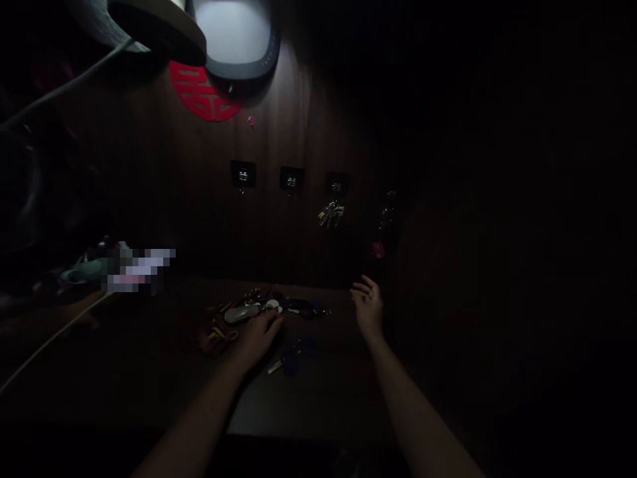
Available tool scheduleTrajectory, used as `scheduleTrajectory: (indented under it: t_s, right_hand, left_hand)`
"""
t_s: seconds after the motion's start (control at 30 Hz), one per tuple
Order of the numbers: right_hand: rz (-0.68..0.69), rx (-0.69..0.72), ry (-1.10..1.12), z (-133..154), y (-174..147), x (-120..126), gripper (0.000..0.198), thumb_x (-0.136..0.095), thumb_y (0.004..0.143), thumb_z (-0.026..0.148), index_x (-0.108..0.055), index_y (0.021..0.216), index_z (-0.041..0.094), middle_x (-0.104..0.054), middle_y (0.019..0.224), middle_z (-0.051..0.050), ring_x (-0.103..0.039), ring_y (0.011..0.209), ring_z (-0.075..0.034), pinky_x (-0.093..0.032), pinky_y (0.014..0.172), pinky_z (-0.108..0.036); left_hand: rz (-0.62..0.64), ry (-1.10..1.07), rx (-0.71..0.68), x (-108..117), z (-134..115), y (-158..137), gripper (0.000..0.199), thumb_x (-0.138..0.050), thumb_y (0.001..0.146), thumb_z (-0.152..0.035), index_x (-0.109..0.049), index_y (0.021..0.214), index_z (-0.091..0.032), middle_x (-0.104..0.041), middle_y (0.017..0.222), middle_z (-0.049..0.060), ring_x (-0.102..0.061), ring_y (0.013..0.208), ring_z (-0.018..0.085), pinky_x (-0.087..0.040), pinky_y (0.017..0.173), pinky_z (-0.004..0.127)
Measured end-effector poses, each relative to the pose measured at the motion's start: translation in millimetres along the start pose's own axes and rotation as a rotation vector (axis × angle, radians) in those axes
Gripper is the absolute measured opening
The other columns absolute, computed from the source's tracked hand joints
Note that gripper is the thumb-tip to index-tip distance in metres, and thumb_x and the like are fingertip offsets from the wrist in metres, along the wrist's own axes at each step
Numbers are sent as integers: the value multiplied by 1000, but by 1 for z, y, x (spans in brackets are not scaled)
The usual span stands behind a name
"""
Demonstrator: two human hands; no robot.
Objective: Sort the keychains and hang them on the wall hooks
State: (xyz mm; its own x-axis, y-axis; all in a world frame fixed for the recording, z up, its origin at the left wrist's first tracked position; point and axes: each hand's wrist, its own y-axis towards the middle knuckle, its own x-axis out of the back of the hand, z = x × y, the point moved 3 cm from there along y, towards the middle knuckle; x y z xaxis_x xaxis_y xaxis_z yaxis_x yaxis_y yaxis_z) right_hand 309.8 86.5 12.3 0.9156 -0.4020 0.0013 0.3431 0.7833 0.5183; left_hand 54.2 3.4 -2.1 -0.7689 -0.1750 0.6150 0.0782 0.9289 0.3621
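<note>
Dim light falls on a dark wooden shelf [308, 398] where both hands are. My left hand [261, 335] lies low over the front of a pile of keys and cords, its thumb and visible finger slightly apart; some fingers are hidden. A grey oval fob [241, 313] and a pale round tag [273, 304] lie just beyond it. Yellow and brown cords [216, 332] are bunched to its left. Nearer me lies a key [275, 367] with a dark blue round fob [290, 364]. Raised at the right, my right hand [367, 307] holds nothing, fingers spread.
Dark hooks [243, 174] line the wooden back wall; a key bunch [332, 214] hangs from one. A red item [378, 250] hangs further right. Above are a red paper cutout [209, 96] and a lit device [233, 36]. A white cable [60, 338] crosses at left.
</note>
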Motion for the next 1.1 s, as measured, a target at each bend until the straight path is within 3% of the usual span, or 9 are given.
scheduleTrajectory:
  t_s: [0.17,0.33,0.43,0.57,0.7,0.87,1.1]
  right_hand:
    - [148,-63,-1,2,-22,-15,43,-53,71,30,-48,112,19,-61,93,-8,-60,73,-16,-49,63,-31]
    - [516,110,-151,29,-46,-32,16,-51,75,27,-62,84,21,-66,87,-3,-61,86,-18,-46,78,-32]
    - [689,219,-241,39,-58,-40,16,-49,77,22,-64,81,22,-66,86,-2,-60,86,-18,-44,80,-32]
    - [655,333,-356,37,-58,-42,21,-46,78,17,-64,87,23,-65,89,-4,-57,90,-19,-42,84,-35]
    - [552,289,-442,21,-52,-40,36,-46,78,17,-56,112,25,-61,106,-6,-53,102,-20,-40,89,-38]
    - [669,203,-549,7,-54,-42,47,-52,74,17,-51,119,28,-60,113,-5,-52,108,-22,-38,92,-41]
    - [816,151,-358,14,-57,-42,37,-56,73,22,-57,109,27,-66,96,0,-61,89,-17,-45,81,-31]
  left_hand:
    - [39,-15,-24,2,-3,-3,20,-43,82,-30,-59,88,-20,-67,88,2,-61,82,18,-44,74,27]
    - [106,-18,-51,3,-7,-6,20,-48,79,-29,-62,91,-21,-66,95,2,-60,88,17,-44,78,27]
    - [142,-16,-104,1,-10,-7,20,-50,78,-28,-63,92,-21,-66,95,2,-59,88,17,-43,79,26]
    - [158,19,-184,-2,-10,-8,20,-52,78,-28,-63,93,-20,-66,96,3,-58,90,17,-42,82,27]
    - [162,59,-235,-4,-9,-9,21,-52,79,-30,-63,96,-22,-65,99,3,-56,95,17,-41,87,29]
    - [178,95,-241,-5,-8,-10,22,-52,80,-30,-62,99,-23,-63,104,4,-54,101,19,-39,90,32]
    - [156,54,-238,-5,-6,-9,21,-50,80,-26,-62,98,-22,-62,102,4,-54,99,19,-40,89,32]
